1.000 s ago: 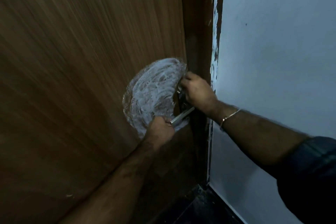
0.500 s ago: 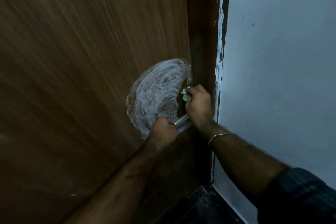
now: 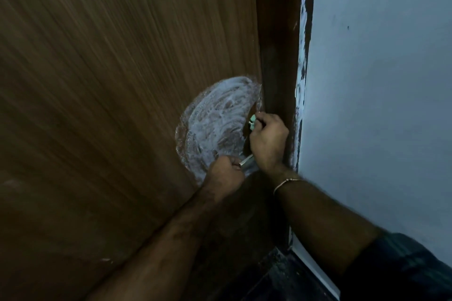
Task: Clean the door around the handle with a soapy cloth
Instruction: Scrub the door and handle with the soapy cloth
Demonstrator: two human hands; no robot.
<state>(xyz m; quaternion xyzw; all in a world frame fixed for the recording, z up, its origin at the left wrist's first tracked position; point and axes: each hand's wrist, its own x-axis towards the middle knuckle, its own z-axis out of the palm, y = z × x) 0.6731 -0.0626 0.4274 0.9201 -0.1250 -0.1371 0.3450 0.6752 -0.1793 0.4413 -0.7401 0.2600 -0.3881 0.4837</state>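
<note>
Across the left and centre of the view: brown wood-grain door panel (image 3: 110, 105), largest thing in shot, seen at a steep downward angle. Right side: pale blue-grey painted wall (image 3: 379, 105). Between them a dark brown wooden door frame (image 3: 278, 44), with ragged white paint smears down its wall-side edge. Bottom right: dark floor (image 3: 281, 278) and a white skirting strip (image 3: 315, 269) at the wall foot.

On the door, next to the frame edge: roughly round patch of white soapy lather (image 3: 215, 122), swirl marks visible, bare wood showing through in places. It sits just left of and above the handle.

Left forearm comes up from bottom centre. Left hand (image 3: 223, 173) grip is clenched into a fist around the free end of the silver metal lever handle (image 3: 247, 161); only a short stretch of the lever shows between the two hands.

Right forearm comes in from lower right, dark sleeve (image 3: 403, 264) pushed up, thin metal bangle (image 3: 287, 182) at the wrist. Right hand (image 3: 267, 139) sits against the door right at the frame edge, above the lever's base. Its grip is curled around a small pale green-white cloth (image 3: 252, 121), of which only a scrap pokes out past the fingers, touching the door beside the lather patch.
</note>
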